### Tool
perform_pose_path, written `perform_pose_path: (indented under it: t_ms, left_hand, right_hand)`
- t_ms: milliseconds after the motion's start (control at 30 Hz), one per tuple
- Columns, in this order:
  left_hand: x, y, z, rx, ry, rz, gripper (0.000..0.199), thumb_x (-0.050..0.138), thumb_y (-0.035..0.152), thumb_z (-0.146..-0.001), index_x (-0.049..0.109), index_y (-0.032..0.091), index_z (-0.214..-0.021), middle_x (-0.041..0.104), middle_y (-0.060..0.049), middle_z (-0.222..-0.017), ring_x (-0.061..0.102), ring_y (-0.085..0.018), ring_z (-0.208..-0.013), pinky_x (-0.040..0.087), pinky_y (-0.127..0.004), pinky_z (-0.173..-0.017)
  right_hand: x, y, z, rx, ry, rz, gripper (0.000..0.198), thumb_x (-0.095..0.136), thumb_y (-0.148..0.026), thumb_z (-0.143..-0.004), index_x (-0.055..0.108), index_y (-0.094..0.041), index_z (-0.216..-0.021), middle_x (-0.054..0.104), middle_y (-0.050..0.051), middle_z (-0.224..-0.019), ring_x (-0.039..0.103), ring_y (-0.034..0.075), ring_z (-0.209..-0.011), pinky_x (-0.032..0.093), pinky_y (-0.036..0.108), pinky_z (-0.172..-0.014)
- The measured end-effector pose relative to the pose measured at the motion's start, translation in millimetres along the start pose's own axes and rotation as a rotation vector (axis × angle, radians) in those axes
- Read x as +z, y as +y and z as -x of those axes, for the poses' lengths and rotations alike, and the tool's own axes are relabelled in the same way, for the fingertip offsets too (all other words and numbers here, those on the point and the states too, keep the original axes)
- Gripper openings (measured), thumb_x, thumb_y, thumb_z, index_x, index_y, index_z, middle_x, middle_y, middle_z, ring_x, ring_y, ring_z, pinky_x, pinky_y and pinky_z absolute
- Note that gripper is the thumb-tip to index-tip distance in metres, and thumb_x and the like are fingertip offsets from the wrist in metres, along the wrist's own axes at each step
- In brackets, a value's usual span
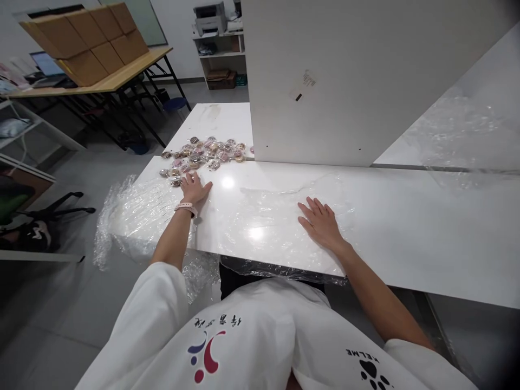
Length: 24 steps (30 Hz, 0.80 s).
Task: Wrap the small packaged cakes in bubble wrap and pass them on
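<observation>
My left hand lies on the white table with its fingers spread, at the near edge of a heap of small round items in clear wrappers. What these items are is too small to tell. Further right, my right hand rests flat, fingers apart, on a clear sheet of bubble wrap spread over the tabletop. More bubble wrap is bunched at the table's left end, beside my left forearm, and hangs over the edge. Neither hand holds anything.
A tall white panel stands at the table's far side. Behind it on the right lies more clear wrap. Cardboard boxes are stacked on a wooden desk at the back left. A printer sits on a shelf.
</observation>
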<state>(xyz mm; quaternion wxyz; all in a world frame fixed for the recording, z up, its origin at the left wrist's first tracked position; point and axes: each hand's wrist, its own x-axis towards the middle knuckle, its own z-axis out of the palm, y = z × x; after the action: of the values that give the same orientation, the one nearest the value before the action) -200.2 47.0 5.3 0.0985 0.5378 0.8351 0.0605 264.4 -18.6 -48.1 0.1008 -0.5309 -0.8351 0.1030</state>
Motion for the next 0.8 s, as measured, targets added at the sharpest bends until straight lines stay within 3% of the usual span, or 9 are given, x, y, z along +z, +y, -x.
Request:
perform_pose_path:
  t_ms: [100, 267, 400, 567, 700, 800]
  left_hand:
    - [16.4, 4.7, -7.7, 0.085, 0.037, 0.023, 0.077, 0.041, 0.051, -0.095, 0.025, 0.005, -0.155, 0.011, -0.022, -0.165, 0.007, -0.042, -0.151, 0.011, -0.057, -0.120]
    - [22.6, 29.5, -8.5, 0.235, 0.160, -0.005, 0.056, 0.042, 0.037, -0.092, 0.047, 0.019, -0.144, 0.045, -0.015, -0.148, 0.039, -0.034, -0.135, 0.035, -0.048, -0.110]
    - [19.9, 44.7, -7.4, 0.156, 0.219, -0.093, 0.048, 0.042, 0.041, -0.092, 0.054, 0.023, -0.135, 0.054, -0.018, -0.129, 0.047, -0.036, -0.121, 0.043, -0.047, -0.093]
    - [15.5, 53.7, -3.6, 0.080, 0.170, -0.110, 0.040, 0.034, 0.035, -0.096, 0.060, 0.018, -0.121, 0.056, -0.021, -0.125, 0.057, -0.035, -0.106, 0.042, -0.046, -0.086]
    - [-3.0, 58.7, -3.4, -0.007, 0.185, -0.039, 0.038, 0.034, 0.028, -0.096, 0.066, 0.011, -0.106, 0.064, -0.023, -0.113, 0.062, -0.035, -0.098, 0.042, -0.044, -0.082]
    - [-21.1, 76.8, 10.7, 0.000, 0.205, 0.014, 0.035, 0.035, 0.027, -0.097, 0.067, 0.013, -0.097, 0.070, -0.017, -0.094, 0.063, -0.028, -0.085, 0.044, -0.038, -0.074]
  right_hand:
    - [0.6, 9.3, -15.2, 0.015, 0.005, 0.033, 0.060, 0.017, -0.055, -0.103, 0.038, -0.030, -0.153, 0.024, 0.004, -0.164, 0.017, 0.024, -0.153, 0.019, 0.051, -0.122]
    - [-0.8, 15.9, -38.5, 0.067, 0.024, 0.080, 0.062, 0.014, -0.057, -0.102, 0.038, -0.031, -0.153, 0.025, 0.003, -0.164, 0.018, 0.023, -0.153, 0.019, 0.050, -0.122]
    - [1.8, 18.8, -47.5, 0.081, 0.057, 0.094, 0.061, 0.015, -0.055, -0.102, 0.040, -0.031, -0.152, 0.028, 0.003, -0.163, 0.021, 0.023, -0.151, 0.020, 0.049, -0.121]
    - [-0.1, 19.0, -52.0, 0.111, 0.062, 0.086, 0.060, 0.015, -0.054, -0.102, 0.040, -0.030, -0.152, 0.029, 0.003, -0.163, 0.021, 0.023, -0.151, 0.021, 0.049, -0.121]
    - [-0.8, 18.4, -53.1, 0.118, 0.072, 0.072, 0.060, 0.016, -0.053, -0.102, 0.040, -0.030, -0.152, 0.028, 0.003, -0.163, 0.022, 0.024, -0.151, 0.021, 0.050, -0.120]
    - [1.2, 19.8, -54.0, 0.115, 0.081, 0.064, 0.060, 0.016, -0.054, -0.102, 0.040, -0.030, -0.152, 0.028, 0.003, -0.163, 0.021, 0.024, -0.151, 0.020, 0.050, -0.120]
